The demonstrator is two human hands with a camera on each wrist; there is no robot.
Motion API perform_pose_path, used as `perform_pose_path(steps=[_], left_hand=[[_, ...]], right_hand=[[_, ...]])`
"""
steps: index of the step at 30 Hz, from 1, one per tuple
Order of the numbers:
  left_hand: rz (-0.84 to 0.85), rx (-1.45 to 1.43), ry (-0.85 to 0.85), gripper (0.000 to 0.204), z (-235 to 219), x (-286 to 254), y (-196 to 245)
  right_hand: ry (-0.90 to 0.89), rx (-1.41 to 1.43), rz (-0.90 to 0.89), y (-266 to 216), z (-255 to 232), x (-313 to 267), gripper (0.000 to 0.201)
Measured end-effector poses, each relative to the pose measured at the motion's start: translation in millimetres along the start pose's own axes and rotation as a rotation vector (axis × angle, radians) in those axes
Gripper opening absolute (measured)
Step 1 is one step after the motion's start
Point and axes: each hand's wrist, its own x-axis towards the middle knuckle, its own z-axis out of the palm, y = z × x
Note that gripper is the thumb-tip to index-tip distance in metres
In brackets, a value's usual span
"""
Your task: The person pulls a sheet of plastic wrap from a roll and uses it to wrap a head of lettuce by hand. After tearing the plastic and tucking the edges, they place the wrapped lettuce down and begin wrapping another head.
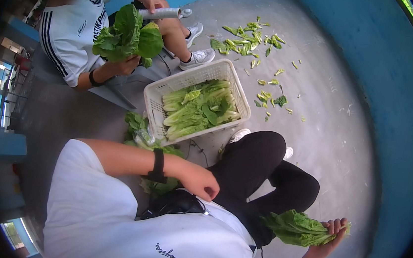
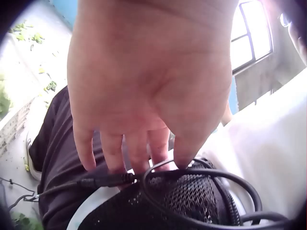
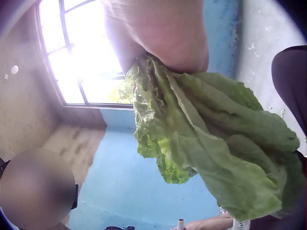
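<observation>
My right hand [image 1: 326,238], out at the lower right, grips a head of leafy green lettuce [image 1: 299,228] by its stem end. In the right wrist view the ruffled leaves [image 3: 211,139] hang loosely below the palm. My left hand [image 1: 200,180] is at my waist, over my lap. Its fingers hang relaxed in the left wrist view, with fingertips right at a black cable [image 2: 220,173] and a black mesh pouch [image 2: 187,196]. Beyond that hand stands a white plastic crate [image 1: 234,74] of trimmed lettuce [image 1: 196,108].
Another person [image 1: 74,27] sits across, holding leafy greens [image 1: 128,34] and a white roll-like object [image 1: 160,13]. Leaf scraps [image 1: 245,40] litter the grey floor [image 1: 319,90]. More greens lie beside the crate in a clear bag [image 1: 144,137]. A blue wall [image 1: 354,39] borders the right.
</observation>
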Motion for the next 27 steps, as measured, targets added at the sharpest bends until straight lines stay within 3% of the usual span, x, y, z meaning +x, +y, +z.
perform_pose_path(steps=[2,6,7,9,13,19,24,27], left_hand=[[-0.007,-0.117,0.185,0.029,-21.2,-3.7,-3.3],[0.024,-0.515,0.713,0.039,-75.5,-5.0,-36.6],[-0.117,-0.614,0.827,0.039,-91.5,-12.9,-29.9],[-0.168,-0.707,1.069,0.036,-119.6,-19.8,-51.0],[-0.301,-0.613,1.354,0.05,-174.6,-37.4,-91.0],[-0.389,-0.836,1.772,0.084,-210.1,-41.1,-138.8],[-0.234,-1.158,1.901,0.105,-207.6,-35.8,-157.5],[-0.321,-1.253,1.804,0.1,-199.2,-36.8,-201.7]], right_hand=[[0.025,-0.009,-0.014,4.2,-0.1,0.8,0.013],[0.036,0.018,-0.012,11.7,-3.0,3.6,0.013],[0.043,0.027,-0.013,12.5,-3.7,3.5,0.013],[0.051,0.049,-0.017,15.6,-7.6,4.2,0.012],[0.059,0.098,-0.013,20.3,-9.3,10.4,0.011],[0.055,0.129,0.002,17.5,-11.3,14.2,0.012],[0.025,0.064,-0.008,15.8,-6.9,20.4,0.013],[0.041,0.033,-0.013,15.4,-7.2,27.6,0.013]])
